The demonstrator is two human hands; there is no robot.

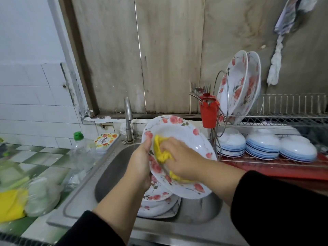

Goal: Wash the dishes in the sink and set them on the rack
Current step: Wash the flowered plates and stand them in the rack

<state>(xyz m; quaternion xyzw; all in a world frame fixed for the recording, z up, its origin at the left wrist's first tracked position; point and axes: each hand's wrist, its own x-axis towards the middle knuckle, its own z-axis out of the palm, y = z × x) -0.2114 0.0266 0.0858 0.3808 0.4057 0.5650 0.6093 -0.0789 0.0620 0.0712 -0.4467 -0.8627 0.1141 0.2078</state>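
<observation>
- R hand [179, 157] clamps crumpled yellow cloth [160, 150] vs face of white oval rose-print plate [179, 137].
- L hand [142, 164] grips plate's left rim, tilted over steel sink [110, 173].
- Wire rack [284, 118] lies right, nearer R hand; more floral plates [158, 201] below.

A floral plate [179, 137] is gripped at its rim by the left hand [142, 162] above the sink [110, 173], tilted, while a yellow cloth [160, 151] is pressed on it by the right hand [182, 158]. 2 plates [239, 84] are stood upright in the rack [284, 119].
</observation>
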